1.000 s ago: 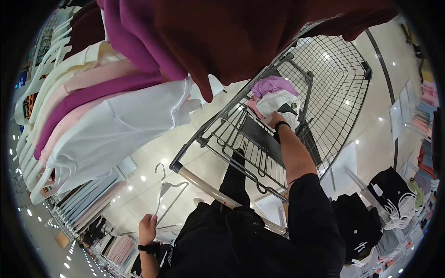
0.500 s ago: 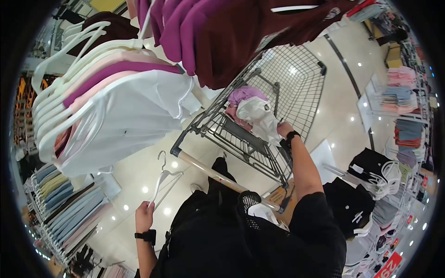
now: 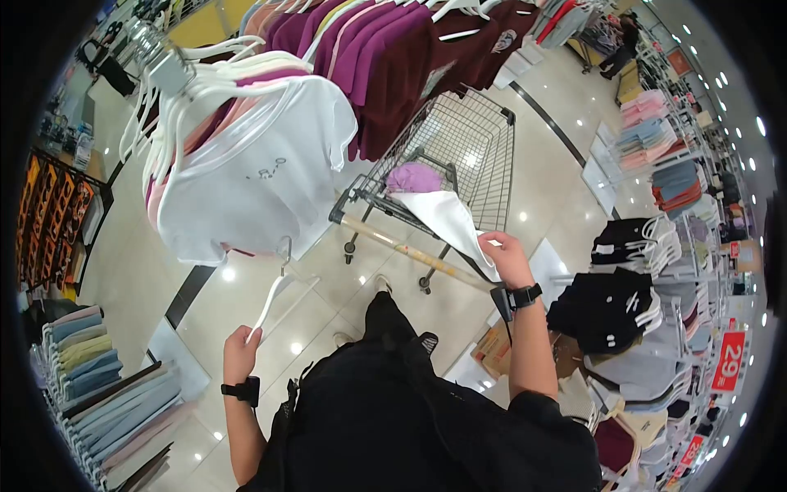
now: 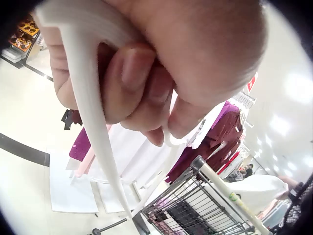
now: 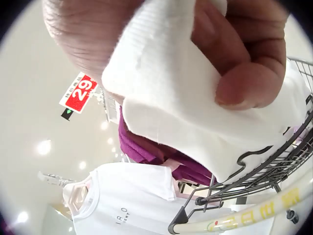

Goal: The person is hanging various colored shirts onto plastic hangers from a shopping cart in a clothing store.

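My left hand (image 3: 240, 354) holds a white hanger (image 3: 270, 300) by one end, its hook pointing up; in the left wrist view curled fingers (image 4: 132, 83) wrap the hanger (image 4: 90, 98). With thumb and fingers my right hand (image 3: 507, 261) pinches the edge of a white garment (image 3: 447, 217), which stretches back into the shopping cart (image 3: 484, 148). A purple garment (image 3: 414, 177) lies in the cart beside it. In the right wrist view the white cloth (image 5: 161, 83) is folded between thumb and fingers, with a black line print on its lower part.
White shirts (image 3: 262, 172) hang on a rack at the left, with purple and maroon shirts (image 3: 393, 49) behind. The cart's handle (image 3: 410, 252) crosses in front of the body. Black garments (image 3: 602, 312) hang at the right; folded trousers (image 3: 131, 410) hang lower left.
My right hand has drawn the white garment out of the pile toward the body and right, stretching it. The left hand still holds the hanger. The view has shifted, showing more of the shop.
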`<state>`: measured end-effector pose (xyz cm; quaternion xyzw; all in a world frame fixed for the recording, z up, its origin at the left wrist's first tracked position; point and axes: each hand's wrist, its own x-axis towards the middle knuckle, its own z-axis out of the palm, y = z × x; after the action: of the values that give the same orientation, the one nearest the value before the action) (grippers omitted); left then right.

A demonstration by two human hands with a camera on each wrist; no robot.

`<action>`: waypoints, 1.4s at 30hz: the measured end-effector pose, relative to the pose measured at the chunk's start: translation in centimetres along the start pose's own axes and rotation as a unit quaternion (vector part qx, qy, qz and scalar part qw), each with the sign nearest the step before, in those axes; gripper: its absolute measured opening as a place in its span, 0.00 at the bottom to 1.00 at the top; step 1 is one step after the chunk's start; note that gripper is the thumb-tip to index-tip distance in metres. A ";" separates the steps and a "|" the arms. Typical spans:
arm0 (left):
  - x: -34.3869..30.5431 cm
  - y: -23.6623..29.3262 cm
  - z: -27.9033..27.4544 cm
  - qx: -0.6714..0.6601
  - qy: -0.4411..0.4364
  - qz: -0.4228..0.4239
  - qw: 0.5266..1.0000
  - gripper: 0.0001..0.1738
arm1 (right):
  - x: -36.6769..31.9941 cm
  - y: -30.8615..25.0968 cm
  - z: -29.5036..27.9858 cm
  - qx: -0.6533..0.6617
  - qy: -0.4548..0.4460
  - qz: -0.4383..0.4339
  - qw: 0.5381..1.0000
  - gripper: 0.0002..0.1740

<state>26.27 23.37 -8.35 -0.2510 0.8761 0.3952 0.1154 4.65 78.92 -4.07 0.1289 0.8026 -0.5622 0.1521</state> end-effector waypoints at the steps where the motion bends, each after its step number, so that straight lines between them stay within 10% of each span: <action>1: -0.3 -0.6 -0.3 0.001 -0.004 0.004 1.000 0.19 | -2.1 0.0 0.2 0.009 0.023 0.002 1.000 0.12; 14: -0.4 0.8 0.2 -0.073 -0.052 0.084 0.992 0.17 | -15.6 -0.5 -8.9 0.079 0.388 -0.153 0.906 0.08; 29: 1.7 14.4 -3.1 0.039 0.013 0.104 0.994 0.16 | 1.3 13.5 -19.6 -0.394 0.158 0.149 0.893 0.21; 34: 0.8 20.0 -7.5 0.082 0.026 -0.014 0.996 0.14 | 11.9 14.4 -22.0 -0.448 0.188 0.041 0.873 0.21; 42: -2.5 23.7 -8.3 0.022 0.105 -0.050 0.993 0.14 | 31.9 13.1 -5.8 -0.326 -0.102 -0.087 0.936 0.24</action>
<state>15.75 31.37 13.15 -0.3317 0.8781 0.3414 0.0477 -20.35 89.92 -25.92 -0.0563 0.9302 -0.2906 0.2168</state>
